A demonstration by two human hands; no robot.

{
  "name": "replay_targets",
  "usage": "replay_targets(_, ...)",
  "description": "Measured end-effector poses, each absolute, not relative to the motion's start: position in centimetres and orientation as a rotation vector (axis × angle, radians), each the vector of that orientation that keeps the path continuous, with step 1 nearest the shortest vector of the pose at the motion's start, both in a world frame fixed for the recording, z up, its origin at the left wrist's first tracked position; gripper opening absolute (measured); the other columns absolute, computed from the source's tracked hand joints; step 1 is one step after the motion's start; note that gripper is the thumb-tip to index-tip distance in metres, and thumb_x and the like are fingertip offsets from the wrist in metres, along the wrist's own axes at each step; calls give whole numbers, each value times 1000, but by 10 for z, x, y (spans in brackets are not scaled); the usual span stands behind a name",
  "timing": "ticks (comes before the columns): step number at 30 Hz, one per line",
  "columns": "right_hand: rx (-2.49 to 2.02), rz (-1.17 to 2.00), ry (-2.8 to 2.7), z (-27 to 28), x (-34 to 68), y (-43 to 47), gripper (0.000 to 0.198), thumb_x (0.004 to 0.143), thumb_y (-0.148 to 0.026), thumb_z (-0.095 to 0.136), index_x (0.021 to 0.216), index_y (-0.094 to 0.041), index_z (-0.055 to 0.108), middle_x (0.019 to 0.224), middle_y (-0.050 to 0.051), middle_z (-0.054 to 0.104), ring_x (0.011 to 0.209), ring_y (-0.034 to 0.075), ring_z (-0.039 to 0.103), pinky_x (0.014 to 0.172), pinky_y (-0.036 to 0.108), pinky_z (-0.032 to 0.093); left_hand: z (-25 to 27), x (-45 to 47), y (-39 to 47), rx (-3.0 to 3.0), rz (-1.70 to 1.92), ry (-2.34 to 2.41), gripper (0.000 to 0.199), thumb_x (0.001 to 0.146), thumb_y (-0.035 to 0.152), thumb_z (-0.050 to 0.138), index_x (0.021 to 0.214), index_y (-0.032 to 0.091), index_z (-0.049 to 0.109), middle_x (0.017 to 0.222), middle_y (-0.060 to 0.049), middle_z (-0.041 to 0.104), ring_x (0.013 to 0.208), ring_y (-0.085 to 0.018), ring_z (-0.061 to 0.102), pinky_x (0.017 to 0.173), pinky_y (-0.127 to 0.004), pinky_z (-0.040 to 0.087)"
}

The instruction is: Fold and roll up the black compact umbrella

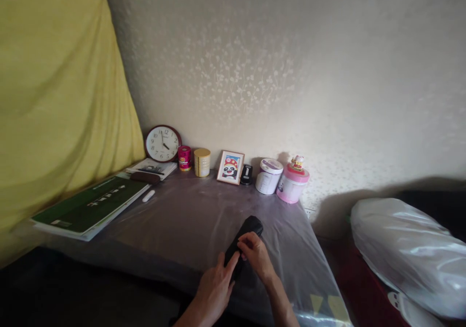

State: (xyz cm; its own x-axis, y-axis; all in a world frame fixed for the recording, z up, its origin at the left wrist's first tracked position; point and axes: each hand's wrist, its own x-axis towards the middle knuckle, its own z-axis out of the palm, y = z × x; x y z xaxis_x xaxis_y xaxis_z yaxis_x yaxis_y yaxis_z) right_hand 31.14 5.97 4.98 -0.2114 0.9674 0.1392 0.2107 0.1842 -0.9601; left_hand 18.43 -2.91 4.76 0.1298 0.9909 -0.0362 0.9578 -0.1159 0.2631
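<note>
A black folded umbrella (251,225), long and narrow, lies slantwise over the near part of the table with its far end pointing away to the right. My left hand (217,281) is closed around its lower part, the index finger stretched along it. Over the middle of the umbrella, the fingertips of my right hand (257,254) are pinched together against its side, close to my left index finger. Exactly which bit of fabric or strap they pinch is too small to tell. My hands cover much of the umbrella's near end.
Covering the table (182,225) is a clear plastic sheet. Along the wall stand a clock (162,144), a magenta can (184,158), a yellow-lidded can (202,163), a panda picture frame (230,167) and two round tubs (268,177). Green books (98,203) lie left; a plastic-wrapped bundle (407,249) sits right.
</note>
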Motion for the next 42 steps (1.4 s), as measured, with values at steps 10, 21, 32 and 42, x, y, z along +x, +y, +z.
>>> replay_targets(10,-1265,1082,-1532,54,301,68,14,69,-34,59,70,-20,59,46,-8,50,36,9,45,36,19,33,36,171,-35,1998,502,1785,73,79,18,46,142,20,8,143,-14,35,114,-23,54,93,-34,45)
replay_targets(21,-1072,864,-1748,65,307,64,21,75,-26,52,89,-23,68,85,2,68,79,18,61,75,29,46,42,160,-51,1895,521,1760,74,80,15,47,142,24,9,151,-17,10,121,-25,49,96,-33,43)
replay_targets(32,-1079,773,-1886,51,302,67,30,66,-13,48,86,-21,68,77,2,66,73,17,59,70,29,46,32,159,-52,1985,621,1710,92,71,0,49,140,35,0,153,-7,1,128,-23,39,100,-33,42)
replay_targets(42,-1133,1121,-1377,60,356,47,24,67,-36,66,86,-20,70,83,4,67,78,19,58,72,29,47,22,160,-50,2042,655,1638,86,72,-4,35,141,30,-1,153,-4,12,130,-16,37,104,-29,37)
